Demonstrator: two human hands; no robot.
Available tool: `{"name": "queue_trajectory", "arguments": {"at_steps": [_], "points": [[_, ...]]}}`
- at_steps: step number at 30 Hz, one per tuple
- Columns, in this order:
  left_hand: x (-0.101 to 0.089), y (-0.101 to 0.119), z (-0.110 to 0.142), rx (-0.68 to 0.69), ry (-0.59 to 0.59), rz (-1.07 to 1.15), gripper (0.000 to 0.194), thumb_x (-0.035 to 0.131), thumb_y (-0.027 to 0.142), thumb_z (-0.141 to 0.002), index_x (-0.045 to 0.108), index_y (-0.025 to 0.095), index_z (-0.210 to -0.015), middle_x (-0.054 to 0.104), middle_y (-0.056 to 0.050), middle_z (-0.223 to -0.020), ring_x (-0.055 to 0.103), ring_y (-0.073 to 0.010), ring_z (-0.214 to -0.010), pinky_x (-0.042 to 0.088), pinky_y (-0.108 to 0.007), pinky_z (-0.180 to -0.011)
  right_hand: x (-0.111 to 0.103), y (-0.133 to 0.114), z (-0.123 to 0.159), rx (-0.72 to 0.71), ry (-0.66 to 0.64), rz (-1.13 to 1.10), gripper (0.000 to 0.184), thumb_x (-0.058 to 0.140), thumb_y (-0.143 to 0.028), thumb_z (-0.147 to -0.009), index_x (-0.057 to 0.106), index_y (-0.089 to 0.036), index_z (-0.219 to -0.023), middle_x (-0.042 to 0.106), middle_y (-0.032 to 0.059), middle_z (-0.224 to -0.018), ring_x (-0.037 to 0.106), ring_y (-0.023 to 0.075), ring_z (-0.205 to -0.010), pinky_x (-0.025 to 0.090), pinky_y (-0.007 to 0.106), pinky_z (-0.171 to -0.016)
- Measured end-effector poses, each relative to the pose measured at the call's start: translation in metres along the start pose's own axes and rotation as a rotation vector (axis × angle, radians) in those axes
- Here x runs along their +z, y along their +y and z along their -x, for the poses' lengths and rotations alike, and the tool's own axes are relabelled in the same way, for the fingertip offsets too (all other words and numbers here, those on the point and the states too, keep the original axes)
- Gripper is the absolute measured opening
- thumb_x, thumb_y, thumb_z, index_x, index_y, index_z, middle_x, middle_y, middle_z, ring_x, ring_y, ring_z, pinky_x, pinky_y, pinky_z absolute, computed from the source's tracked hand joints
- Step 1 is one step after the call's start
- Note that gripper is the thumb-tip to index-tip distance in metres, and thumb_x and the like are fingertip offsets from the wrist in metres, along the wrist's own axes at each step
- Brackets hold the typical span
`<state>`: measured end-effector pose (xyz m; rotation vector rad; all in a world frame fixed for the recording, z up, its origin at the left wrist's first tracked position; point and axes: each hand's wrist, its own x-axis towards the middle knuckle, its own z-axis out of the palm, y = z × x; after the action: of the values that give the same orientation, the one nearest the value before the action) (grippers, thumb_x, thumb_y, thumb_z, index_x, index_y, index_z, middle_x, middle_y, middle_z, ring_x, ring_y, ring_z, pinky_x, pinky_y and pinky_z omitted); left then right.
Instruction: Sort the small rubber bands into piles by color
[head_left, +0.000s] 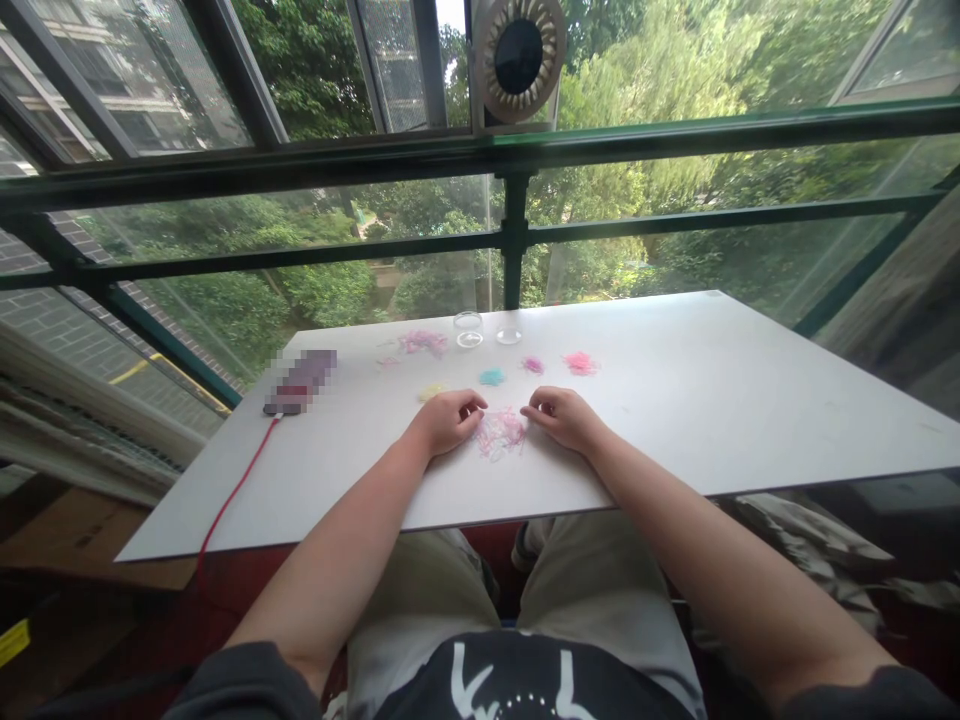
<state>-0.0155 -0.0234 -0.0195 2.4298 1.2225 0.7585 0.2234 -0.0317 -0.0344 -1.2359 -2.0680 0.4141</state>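
A loose pile of small, thin pink and whitish bands [500, 434], which look like rubber bands, lies on the white table between my two hands. At the pile's left edge rests my left hand [450, 420], its fingers curled in toward the thumb. My right hand [562, 417] is at the right edge, thumb and fingers bent together in a pinch. Whatever either hand's fingertips hold is too small to make out. Just beyond are a yellow pile [432, 393], partly behind my left hand, a teal pile [492, 377], a purple pile [532, 365] and a pink pile [581, 363].
Farther back are a lilac-pink pile [424, 342] and two clear round containers, one left [469, 338] and one right [508, 337]. A blurred-out phone-like item [304, 380] with a red cable [240, 485] lies left. A green railing [514, 235] runs behind the table [690, 400].
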Motion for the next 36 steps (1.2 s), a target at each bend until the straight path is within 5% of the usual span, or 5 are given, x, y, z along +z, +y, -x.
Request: {"name": "queue_trajectory", "arguments": {"at_steps": [24, 31, 36], "points": [[0.000, 0.000, 0.000, -0.011, 0.001, -0.002, 0.022, 0.051, 0.026, -0.078, 0.066, 0.018, -0.092, 0.068, -0.002, -0.078, 0.058, -0.0129, -0.065, 0.046, -0.024, -0.062, 0.001, 0.001, 0.000, 0.026, 0.031, -0.053, 0.015, 0.051, -0.025, -0.079, 0.065, -0.017, -0.080, 0.065, 0.0030, -0.075, 0.051, 0.0119, -0.059, 0.041, 0.025, -0.060], [0.000, 0.005, -0.003, 0.022, 0.042, 0.010, 0.019, 0.052, 0.025, -0.079, 0.066, 0.018, -0.090, 0.068, -0.002, -0.080, 0.059, -0.0132, -0.067, 0.047, -0.026, -0.067, 0.001, -0.007, -0.006, 0.280, 0.097, -0.464, 0.025, 0.061, -0.032, -0.073, 0.072, -0.014, -0.088, 0.068, 0.0052, -0.071, 0.050, 0.0108, -0.054, 0.040, 0.024, -0.053], [-0.008, 0.014, -0.020, 0.083, 0.054, 0.106, 0.024, 0.058, 0.034, -0.079, 0.066, 0.018, -0.095, 0.069, -0.003, -0.088, 0.061, -0.0127, -0.071, 0.048, -0.025, -0.068, -0.002, -0.021, -0.023, 0.262, 0.028, -0.664, 0.026, 0.066, -0.034, -0.069, 0.073, -0.014, -0.086, 0.066, 0.0033, -0.067, 0.046, 0.0087, -0.052, 0.040, 0.024, -0.052]]}}
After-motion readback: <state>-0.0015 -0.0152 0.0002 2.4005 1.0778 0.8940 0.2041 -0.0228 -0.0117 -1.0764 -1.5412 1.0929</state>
